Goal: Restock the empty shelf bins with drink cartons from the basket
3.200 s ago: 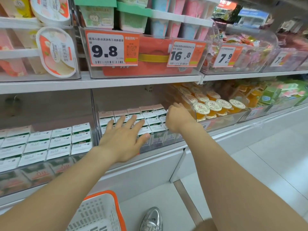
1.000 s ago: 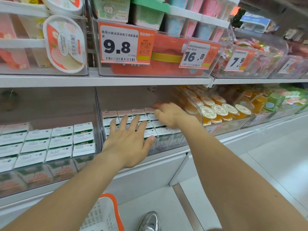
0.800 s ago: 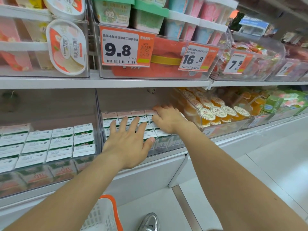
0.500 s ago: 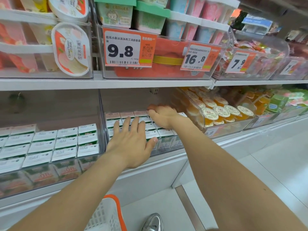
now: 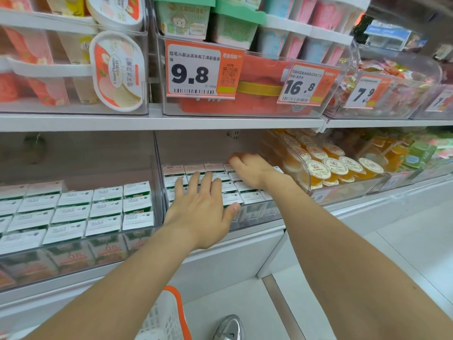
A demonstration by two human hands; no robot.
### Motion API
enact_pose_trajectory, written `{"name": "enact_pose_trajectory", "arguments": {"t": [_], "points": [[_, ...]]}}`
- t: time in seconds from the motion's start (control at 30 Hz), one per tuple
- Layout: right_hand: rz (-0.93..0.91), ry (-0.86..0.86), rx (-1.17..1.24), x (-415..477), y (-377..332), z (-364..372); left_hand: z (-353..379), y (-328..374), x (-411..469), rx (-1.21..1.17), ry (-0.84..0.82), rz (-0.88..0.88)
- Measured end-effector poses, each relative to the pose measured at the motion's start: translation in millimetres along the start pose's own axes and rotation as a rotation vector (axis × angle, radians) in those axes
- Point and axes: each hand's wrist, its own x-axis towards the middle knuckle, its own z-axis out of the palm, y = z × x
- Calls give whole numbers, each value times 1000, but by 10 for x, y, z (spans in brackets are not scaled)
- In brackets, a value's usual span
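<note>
**Both hands on the packed middle bin, right hand at the back row**

The drink cartons (image 5: 246,187) stand upright in tight rows in the middle bin (image 5: 259,214) on the lower shelf. Their white tops face up, so each carton's long axis runs top to bottom. The longer edge of each top lies across the bin, left to right.

The back row sits directly under the fingertips of the right hand (image 5: 253,171), which reaches deepest and is the nearer hand to the rear cartons. Its fingers are bent, knuckles up, with the tips down at that last row. From here I cannot tell whether they pinch a carton or only press on it.

The left hand (image 5: 203,208) lies flat on the tops nearer the front, fingers straight and spread, thumb out towards the front wall, gripping nothing. It looks like a steadying hand while the right squares up the rear.

The neighbouring bin on the left holds its own cartons (image 5: 73,213), and jelly cups (image 5: 339,165) fill the bin on the right. The basket (image 5: 163,320) stands on the floor below, its contents out of sight.
</note>
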Motion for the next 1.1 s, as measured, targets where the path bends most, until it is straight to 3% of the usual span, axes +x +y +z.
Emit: {"name": "enact_pose_trajectory", "arguments": {"t": [0.23,0.43,0.67,0.73,0.9,1.1], "points": [[-170,243,-7,-281,133,42,-5,-22,5,-142,53,-8],[-395,88,-129,-541,-167,313,-136,0,-390,78,377,50],[-309,-99,-189,-597,-396,230,-4,-329,-756,299,258,66],[-257,-100,-193,-597,-419,234,30,-387,-752,317,235,92],[-266,118,-262,-575,-568,298,9,-501,-752,312,274,185],[-281,-41,-196,-546,-750,337,-157,-745,-904,236,349,249]]}}
